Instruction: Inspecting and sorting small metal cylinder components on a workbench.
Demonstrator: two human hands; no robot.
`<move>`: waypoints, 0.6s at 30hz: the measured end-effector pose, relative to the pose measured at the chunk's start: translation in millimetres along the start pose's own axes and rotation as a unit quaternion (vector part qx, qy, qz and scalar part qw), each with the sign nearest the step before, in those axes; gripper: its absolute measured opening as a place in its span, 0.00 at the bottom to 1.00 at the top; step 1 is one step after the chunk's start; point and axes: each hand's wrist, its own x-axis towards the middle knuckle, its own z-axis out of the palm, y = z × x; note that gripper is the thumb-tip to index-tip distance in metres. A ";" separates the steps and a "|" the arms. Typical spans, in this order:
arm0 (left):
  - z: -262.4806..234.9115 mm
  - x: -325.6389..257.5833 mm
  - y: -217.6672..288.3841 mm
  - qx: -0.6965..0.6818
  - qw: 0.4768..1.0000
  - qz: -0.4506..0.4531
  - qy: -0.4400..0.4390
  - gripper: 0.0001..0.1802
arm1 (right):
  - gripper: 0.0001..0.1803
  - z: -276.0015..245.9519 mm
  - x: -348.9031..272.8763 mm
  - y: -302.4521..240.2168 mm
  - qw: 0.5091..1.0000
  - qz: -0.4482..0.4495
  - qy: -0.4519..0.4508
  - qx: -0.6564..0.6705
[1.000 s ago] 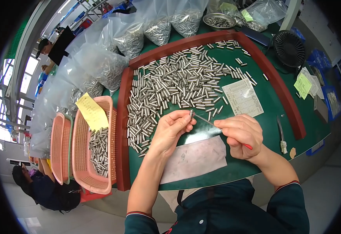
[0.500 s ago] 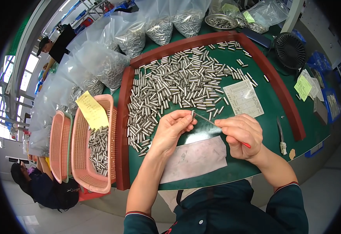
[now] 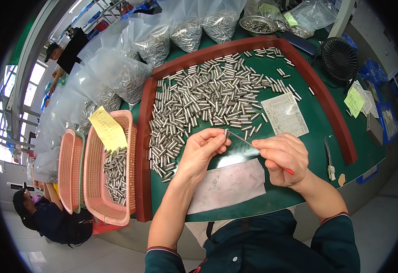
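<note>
Print in ruled rows fills a pale paper sheet (image 3: 285, 114) lying slanted beyond the right hand (image 3: 283, 157); its characters are too small to make out. Dark handwritten-looking lines run over a yellow slip (image 3: 109, 129) resting across a pink basket (image 3: 110, 214) that holds metal pins, and a yellow-green note (image 3: 354, 101) on the far right bears marks too fine to read.

Thumb and forefinger of the left hand (image 3: 204, 148) pinch a small metal cylinder (image 3: 226, 133), held above the tabletop (image 3: 308, 150) between the heap of pins (image 3: 212, 91) and a pale cloth (image 3: 226, 189). Its long axis runs nearly up and down in the view, leaning slightly, with the top end pointing away from the person.

Fingers of the right hand are closed around a thin-shafted tool (image 3: 242, 139), whose red end shows below the palm. That shaft slants away from the person and leftward, its tip at the cylinder's upper end; whether it sits inside or only meets the edge cannot be told. A red-brown border (image 3: 143, 191) frames the heap, and a narrow blade with a pale handle (image 3: 331, 172) lies to the right of the right hand.
</note>
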 end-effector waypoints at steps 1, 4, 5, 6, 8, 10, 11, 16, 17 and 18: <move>0.6 -0.1 0.1 0.003 1.000 0.000 -0.001 0.07 | 0.08 0.1 -0.2 -0.2 1.000 0.000 0.000 -0.001; 1.9 -1.4 0.2 0.028 1.000 0.013 -0.002 0.07 | 0.08 0.7 -0.2 -0.2 1.000 -0.001 -0.004 -0.001; 1.5 -1.0 -0.2 0.028 1.000 0.013 -0.002 0.07 | 0.08 0.7 -0.2 0.2 1.000 -0.002 -0.007 -0.001; 0.9 -0.6 -0.8 0.051 0.998 0.029 -0.006 0.07 | 0.08 1.1 -0.3 0.9 1.000 -0.002 -0.007 -0.001; 1.3 -0.7 -1.2 0.073 0.996 0.045 -0.010 0.07 | 0.07 2.1 -1.0 2.2 1.000 -0.002 0.000 0.000; 3.5 -1.7 -1.4 0.065 0.997 0.050 -0.013 0.07 | 0.08 3.0 -1.4 1.6 1.000 0.001 -0.004 -0.002; 3.1 -1.8 -1.4 0.065 0.997 0.050 -0.013 0.07 | 0.08 3.5 -1.1 1.5 1.000 0.004 -0.007 -0.003; 4.4 -2.8 -0.5 0.062 0.996 0.066 -0.003 0.07 | 0.09 -0.2 -1.1 4.2 1.000 0.005 0.008 -0.012; 4.7 -2.5 -0.5 0.062 0.996 0.067 -0.004 0.07 | 0.09 -1.0 -1.1 4.8 1.000 0.001 0.016 -0.015; 4.8 -2.1 -0.7 0.051 0.996 0.069 -0.006 0.07 | 0.09 -1.2 -1.1 4.5 1.000 0.000 0.016 -0.015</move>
